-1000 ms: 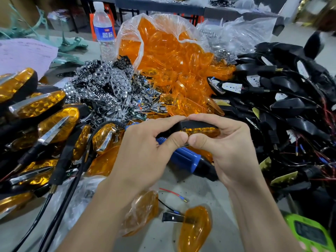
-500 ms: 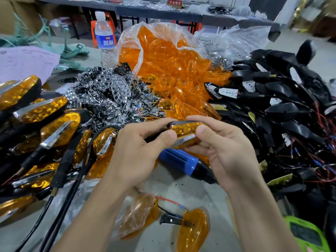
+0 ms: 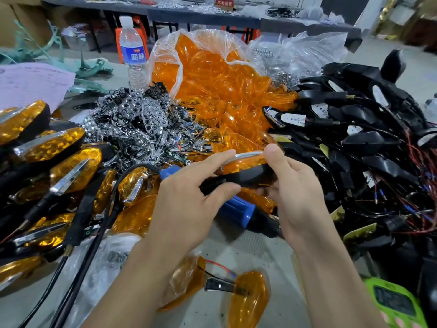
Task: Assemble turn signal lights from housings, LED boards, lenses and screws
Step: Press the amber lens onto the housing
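Both hands hold one turn signal light point(image 3: 246, 170) above the table centre, with a black housing, an orange lens and a chrome strip on top. My left hand point(image 3: 189, 204) grips its left end, thumb under the housing and forefinger on the chrome strip. My right hand point(image 3: 298, 195) pinches its right end, thumb on top. A bag of orange lenses point(image 3: 212, 74) stands behind. Chrome reflector pieces point(image 3: 132, 119) lie heaped at centre left. Black housings with wires point(image 3: 369, 138) are piled on the right. Finished lights point(image 3: 47, 147) are stacked on the left.
A blue-handled tool point(image 3: 238, 214) lies under my hands. Loose orange lenses point(image 3: 248, 301) and a small chrome part point(image 3: 218, 285) lie on the near table. A water bottle point(image 3: 133, 53) stands at the back, a green device point(image 3: 397, 304) at the lower right corner, pink paper point(image 3: 30, 84) far left.
The light has been turned in my hands: the lens faced me before, now its black housing side faces me with the chrome strip on top. My right thumb moved onto its right tip.
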Demonstrator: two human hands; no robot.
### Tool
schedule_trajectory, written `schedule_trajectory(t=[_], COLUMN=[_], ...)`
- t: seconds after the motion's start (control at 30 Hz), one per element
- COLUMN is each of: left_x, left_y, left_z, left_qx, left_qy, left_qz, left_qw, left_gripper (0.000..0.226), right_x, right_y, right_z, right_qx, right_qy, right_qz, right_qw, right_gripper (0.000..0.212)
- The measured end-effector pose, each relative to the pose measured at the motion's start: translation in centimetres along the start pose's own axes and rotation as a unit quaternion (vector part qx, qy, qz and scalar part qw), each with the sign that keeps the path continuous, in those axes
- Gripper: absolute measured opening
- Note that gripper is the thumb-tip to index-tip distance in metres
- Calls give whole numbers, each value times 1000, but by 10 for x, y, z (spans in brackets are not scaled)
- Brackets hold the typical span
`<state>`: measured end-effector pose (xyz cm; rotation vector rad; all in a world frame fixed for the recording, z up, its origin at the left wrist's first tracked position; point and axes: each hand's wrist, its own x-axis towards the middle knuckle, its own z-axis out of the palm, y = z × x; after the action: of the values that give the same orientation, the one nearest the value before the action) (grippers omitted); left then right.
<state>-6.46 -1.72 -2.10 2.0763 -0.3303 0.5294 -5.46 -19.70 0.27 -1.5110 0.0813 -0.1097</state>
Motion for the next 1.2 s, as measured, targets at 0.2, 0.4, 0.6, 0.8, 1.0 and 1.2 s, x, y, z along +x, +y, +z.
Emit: schedule_trajectory(t=[0.2, 0.4, 0.6, 0.8, 1.0, 1.2], left_x=[1, -1, 0, 1, 14, 32], left_y=[5, 11, 10, 10, -1, -19], left_z=[4, 2, -3, 0, -27, -60], left_qx=[-71, 40, 69, 38, -63, -382], left_qy=[-22, -8, -73, -59, -114, 90], left_qz=[-52, -26, -31, -80, -89, -255], left_qw=[996, 999, 994, 994, 987, 884], left_gripper=[74, 74, 63, 64, 52, 29], right_x=[1, -1, -3, -4, -6, -10], right_y=[0, 2, 6, 7, 0, 5], right_z=[-5, 4, 10, 13, 19, 25], right_qx=[95, 87, -16, -5, -13, -212], right_qy=[-70, -45, -16, -22, -96, -53], right_qz=[-22, -33, -104, -103, -120, -140], right_qw=[993, 995, 994, 994, 988, 966], right_gripper=[33, 39, 34, 37, 23, 15])
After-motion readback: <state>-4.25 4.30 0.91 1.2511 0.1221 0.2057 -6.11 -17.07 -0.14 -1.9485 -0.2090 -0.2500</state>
